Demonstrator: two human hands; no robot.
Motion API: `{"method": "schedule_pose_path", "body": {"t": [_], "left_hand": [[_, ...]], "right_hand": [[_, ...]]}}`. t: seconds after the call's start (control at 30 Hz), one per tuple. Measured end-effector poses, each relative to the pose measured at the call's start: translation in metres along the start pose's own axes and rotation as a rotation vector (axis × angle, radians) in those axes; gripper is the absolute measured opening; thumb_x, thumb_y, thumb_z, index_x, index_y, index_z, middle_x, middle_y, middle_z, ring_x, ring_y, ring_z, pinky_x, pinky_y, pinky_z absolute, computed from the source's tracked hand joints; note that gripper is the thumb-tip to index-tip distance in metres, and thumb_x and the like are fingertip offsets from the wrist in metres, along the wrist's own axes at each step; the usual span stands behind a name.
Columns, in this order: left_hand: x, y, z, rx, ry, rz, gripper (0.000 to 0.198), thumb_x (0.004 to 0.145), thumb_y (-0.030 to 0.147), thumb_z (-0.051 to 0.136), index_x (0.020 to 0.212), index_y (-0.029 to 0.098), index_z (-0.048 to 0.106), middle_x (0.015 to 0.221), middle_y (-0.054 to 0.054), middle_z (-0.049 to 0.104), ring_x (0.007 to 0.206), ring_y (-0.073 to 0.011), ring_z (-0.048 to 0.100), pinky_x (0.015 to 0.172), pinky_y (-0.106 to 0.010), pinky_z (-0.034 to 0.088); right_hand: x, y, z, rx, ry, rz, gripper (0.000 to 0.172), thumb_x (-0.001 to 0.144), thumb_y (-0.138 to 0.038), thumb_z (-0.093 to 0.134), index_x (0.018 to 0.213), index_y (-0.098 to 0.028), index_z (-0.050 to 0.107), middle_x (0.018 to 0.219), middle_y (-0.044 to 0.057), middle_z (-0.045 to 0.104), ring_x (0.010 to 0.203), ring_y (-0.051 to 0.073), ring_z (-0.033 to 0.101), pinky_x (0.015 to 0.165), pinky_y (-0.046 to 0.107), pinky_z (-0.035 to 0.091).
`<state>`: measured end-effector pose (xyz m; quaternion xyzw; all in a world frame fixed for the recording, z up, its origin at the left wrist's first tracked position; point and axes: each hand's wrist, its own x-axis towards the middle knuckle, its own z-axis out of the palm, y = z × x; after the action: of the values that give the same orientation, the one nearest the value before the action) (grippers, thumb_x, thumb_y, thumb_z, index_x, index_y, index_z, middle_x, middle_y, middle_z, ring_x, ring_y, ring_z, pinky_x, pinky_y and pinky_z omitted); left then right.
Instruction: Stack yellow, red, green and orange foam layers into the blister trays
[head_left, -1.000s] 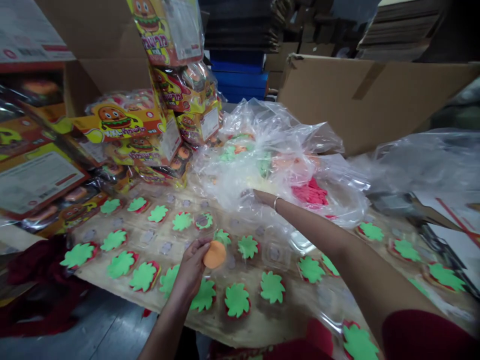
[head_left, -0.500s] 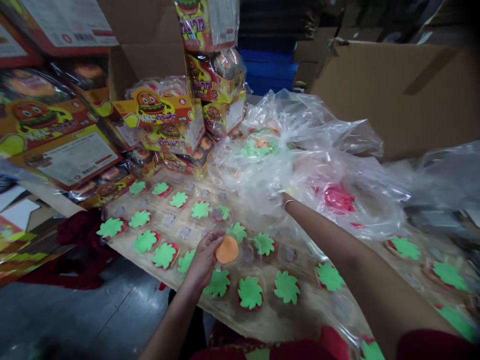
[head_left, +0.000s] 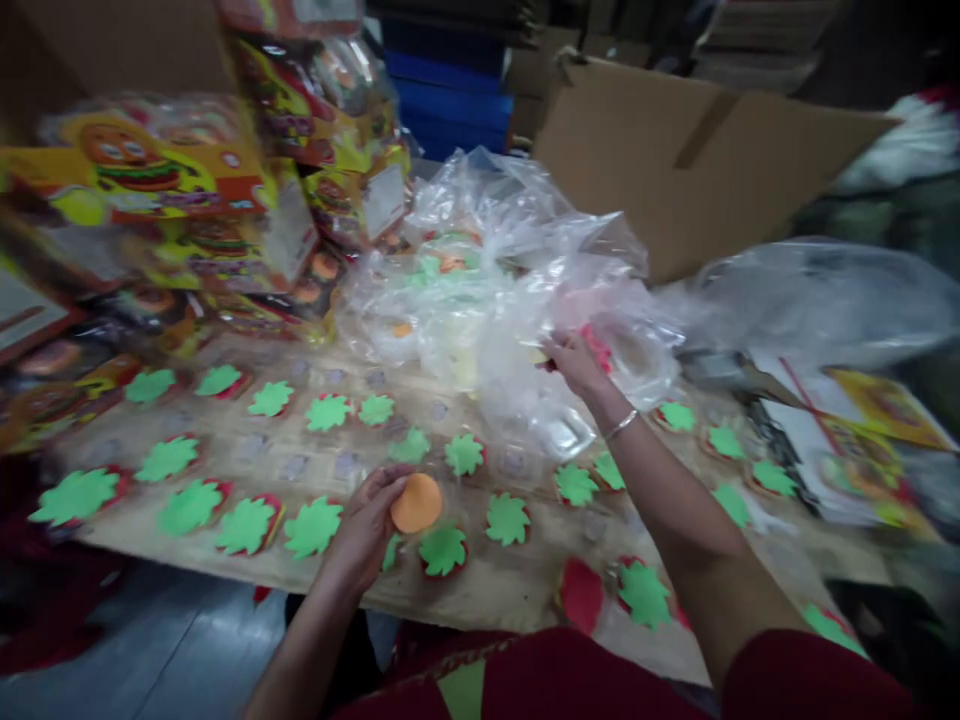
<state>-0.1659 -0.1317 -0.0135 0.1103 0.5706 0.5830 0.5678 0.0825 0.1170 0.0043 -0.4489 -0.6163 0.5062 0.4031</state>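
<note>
My left hand (head_left: 364,530) is closed on the edge of a flat orange disc (head_left: 417,503), held above the near part of the table. My right hand (head_left: 577,365) is at the clear plastic bags, its fingers pinched around a small pale yellow piece (head_left: 538,355) that is blurred and partly hidden. Pink pieces (head_left: 598,348) show in the bag just behind that hand. Below and around both hands lie rows of green leaf-shaped pieces (head_left: 508,519) on red layers, some in clear plastic trays (head_left: 513,462).
Printed burger packages (head_left: 165,170) are stacked at the left and back. Clear bags (head_left: 487,260) with green and orange pieces lie mid-table. A cardboard box (head_left: 675,150) stands behind them. Printed cards (head_left: 862,440) and another clear bag (head_left: 825,300) are at the right.
The view has swung to the right. My right hand has come out of the bag and shows with a pale yellow piece at its fingertips. The left hand still holds the orange disc.
</note>
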Motion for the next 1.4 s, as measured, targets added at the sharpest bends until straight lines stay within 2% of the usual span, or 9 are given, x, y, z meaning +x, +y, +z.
{"method": "schedule_pose_path", "body": {"t": [0.13, 0.23, 0.43, 0.6, 0.8, 0.97, 1.13, 1.23, 1.4], "left_hand": [[-0.010, -0.017, 0.025, 0.024, -0.083, -0.074, 0.043, 0.045, 0.034, 0.087, 0.080, 0.016, 0.070, 0.085, -0.001, 0.067, 0.082, -0.0149, 0.060, 0.069, -0.021, 0.048], [-0.019, -0.035, 0.046, 0.028, -0.129, -0.085, 0.041, 0.047, 0.035, 0.087, 0.079, 0.015, 0.070, 0.086, -0.002, 0.068, 0.084, -0.0153, 0.061, 0.071, -0.021, 0.048], [-0.028, -0.053, 0.077, -0.059, -0.129, -0.001, 0.033, 0.056, 0.034, 0.081, 0.081, 0.016, 0.069, 0.089, -0.003, 0.067, 0.085, -0.0155, 0.061, 0.073, -0.023, 0.047], [-0.037, -0.052, 0.082, -0.059, -0.204, 0.035, 0.029, 0.063, 0.035, 0.077, 0.084, 0.016, 0.068, 0.085, -0.002, 0.066, 0.077, -0.0148, 0.060, 0.068, -0.024, 0.046], [-0.045, -0.058, 0.072, -0.081, -0.216, 0.031, 0.028, 0.066, 0.035, 0.077, 0.086, 0.018, 0.069, 0.088, -0.002, 0.066, 0.077, -0.0138, 0.058, 0.067, -0.023, 0.046], [-0.046, -0.058, 0.068, -0.039, -0.200, 0.045, 0.029, 0.065, 0.036, 0.076, 0.086, 0.017, 0.068, 0.090, -0.004, 0.067, 0.082, -0.0161, 0.060, 0.072, -0.024, 0.046], [-0.044, -0.054, 0.066, -0.070, -0.215, 0.069, 0.022, 0.069, 0.035, 0.072, 0.085, 0.020, 0.068, 0.090, -0.002, 0.068, 0.081, -0.0158, 0.062, 0.069, -0.024, 0.046], [-0.044, -0.052, 0.066, -0.102, -0.219, 0.070, 0.021, 0.068, 0.033, 0.073, 0.083, 0.019, 0.069, 0.088, -0.002, 0.069, 0.080, -0.0156, 0.062, 0.070, -0.024, 0.047], [-0.044, -0.052, 0.068, -0.087, -0.203, 0.057, 0.025, 0.066, 0.034, 0.075, 0.085, 0.018, 0.068, 0.088, -0.002, 0.068, 0.082, -0.0154, 0.062, 0.072, -0.025, 0.047]], "right_hand": [[-0.040, -0.011, -0.032, 0.280, 0.003, 0.094, 0.040, 0.065, -0.036, 0.076, 0.099, -0.020, 0.060, 0.080, -0.002, 0.064, 0.056, 0.007, 0.056, 0.044, 0.015, 0.040], [-0.077, -0.015, -0.039, 0.417, -0.072, 0.110, 0.044, 0.066, -0.035, 0.079, 0.104, -0.023, 0.061, 0.086, -0.002, 0.064, 0.062, 0.008, 0.058, 0.048, 0.015, 0.046], [-0.142, -0.014, -0.012, 0.463, -0.458, 0.123, 0.043, 0.078, -0.036, 0.073, 0.117, -0.023, 0.059, 0.104, 0.002, 0.065, 0.079, 0.010, 0.062, 0.066, 0.019, 0.052], [-0.175, -0.026, 0.020, 0.084, -0.838, -0.145, 0.033, 0.092, -0.032, 0.056, 0.123, -0.019, 0.058, 0.112, 0.006, 0.065, 0.098, 0.015, 0.060, 0.086, 0.029, 0.049], [-0.193, -0.034, 0.033, -0.520, -0.585, -0.375, 0.044, 0.091, -0.020, 0.055, 0.134, -0.028, 0.052, 0.124, 0.008, 0.062, 0.109, 0.022, 0.059, 0.092, 0.040, 0.047], [-0.193, -0.025, 0.036, -0.574, -0.673, -0.481, 0.036, 0.094, -0.018, 0.051, 0.128, -0.026, 0.055, 0.123, 0.007, 0.062, 0.110, 0.020, 0.060, 0.091, 0.036, 0.049], [-0.193, -0.016, 0.044, -0.774, -0.441, -0.682, 0.020, 0.093, -0.021, 0.053, 0.110, -0.019, 0.063, 0.115, 0.012, 0.060, 0.101, 0.021, 0.059, 0.083, 0.034, 0.050], [-0.193, -0.012, 0.045, -0.829, -0.420, -0.826, 0.015, 0.094, -0.021, 0.050, 0.094, -0.017, 0.064, 0.106, 0.011, 0.062, 0.097, 0.022, 0.057, 0.082, 0.036, 0.049], [-0.192, -0.011, 0.044, -0.762, -0.423, -0.747, 0.017, 0.094, -0.025, 0.051, 0.106, -0.017, 0.060, 0.097, 0.010, 0.060, 0.092, 0.022, 0.056, 0.080, 0.037, 0.049]]}}
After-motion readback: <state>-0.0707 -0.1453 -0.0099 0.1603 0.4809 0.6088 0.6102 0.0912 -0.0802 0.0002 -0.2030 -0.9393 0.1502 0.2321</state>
